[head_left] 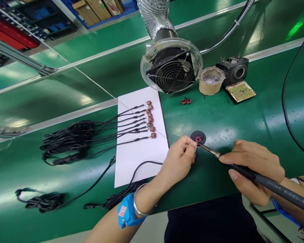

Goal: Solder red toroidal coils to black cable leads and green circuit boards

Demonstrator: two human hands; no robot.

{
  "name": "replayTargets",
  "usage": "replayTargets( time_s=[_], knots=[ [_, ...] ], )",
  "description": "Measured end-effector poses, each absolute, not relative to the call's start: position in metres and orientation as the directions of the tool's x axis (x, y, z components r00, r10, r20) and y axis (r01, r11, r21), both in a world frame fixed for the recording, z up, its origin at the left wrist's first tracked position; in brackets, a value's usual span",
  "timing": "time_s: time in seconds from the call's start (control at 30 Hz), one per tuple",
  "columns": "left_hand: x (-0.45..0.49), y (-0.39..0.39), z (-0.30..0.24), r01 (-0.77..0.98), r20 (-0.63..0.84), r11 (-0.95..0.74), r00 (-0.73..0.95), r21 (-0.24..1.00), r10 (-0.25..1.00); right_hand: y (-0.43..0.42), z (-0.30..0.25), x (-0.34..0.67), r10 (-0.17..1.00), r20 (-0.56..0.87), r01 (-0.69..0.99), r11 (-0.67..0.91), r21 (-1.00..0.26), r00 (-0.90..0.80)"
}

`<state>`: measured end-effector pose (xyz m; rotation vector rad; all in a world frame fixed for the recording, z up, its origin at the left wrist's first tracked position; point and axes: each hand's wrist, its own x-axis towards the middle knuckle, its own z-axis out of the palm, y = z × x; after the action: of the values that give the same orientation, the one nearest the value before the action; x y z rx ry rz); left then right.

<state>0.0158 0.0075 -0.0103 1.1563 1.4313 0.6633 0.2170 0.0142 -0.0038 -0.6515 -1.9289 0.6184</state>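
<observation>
My right hand [253, 170] grips a black soldering iron [258, 177] like a pen, its metal tip touching a small red-wound coil [198, 139] on a round black pad [198, 137]. My left hand [179, 158] is pinched shut right beside the coil, and a thin black wire [139, 168] runs back from under it over the white sheet. What the fingertips pinch is too small to make out. A blue wrist strap [126, 211] and a metal bangle sit on my left wrist.
A white sheet [139, 158] carries several wired coils [150, 121] in a row, their black leads bundled to the left [68, 141]. A fume extractor fan [171, 69], solder pot [211, 80], iron stand with sponge [236, 79] and two loose coils [186, 100] stand behind.
</observation>
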Motion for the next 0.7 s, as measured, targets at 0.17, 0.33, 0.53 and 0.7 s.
replayTargets(
  time_s=[0.17, 0.33, 0.53, 0.7],
  knots=[
    [0.015, 0.007, -0.01, 0.27, -0.406, 0.366, 0.109, 0.891, 0.907, 0.014, -0.003, 0.219, 0.683, 0.641, 0.163, 0.718, -0.677, -0.349],
    [0.015, 0.007, -0.011, 0.273, -0.425, 0.384, 0.108, 0.882, 0.899, 0.013, -0.003, 0.22, 0.695, 0.631, 0.174, 0.707, -0.685, -0.344],
    [0.015, 0.01, -0.01, 0.253, -0.422, 0.383, 0.122, 0.888, 0.898, 0.024, -0.005, 0.217, 0.694, 0.668, 0.169, 0.717, -0.676, -0.27],
    [0.012, 0.013, -0.011, 0.18, -0.441, 0.415, 0.14, 0.892, 0.887, 0.047, -0.007, 0.203, 0.682, 0.555, 0.282, 0.717, -0.638, -0.477]
  ],
)
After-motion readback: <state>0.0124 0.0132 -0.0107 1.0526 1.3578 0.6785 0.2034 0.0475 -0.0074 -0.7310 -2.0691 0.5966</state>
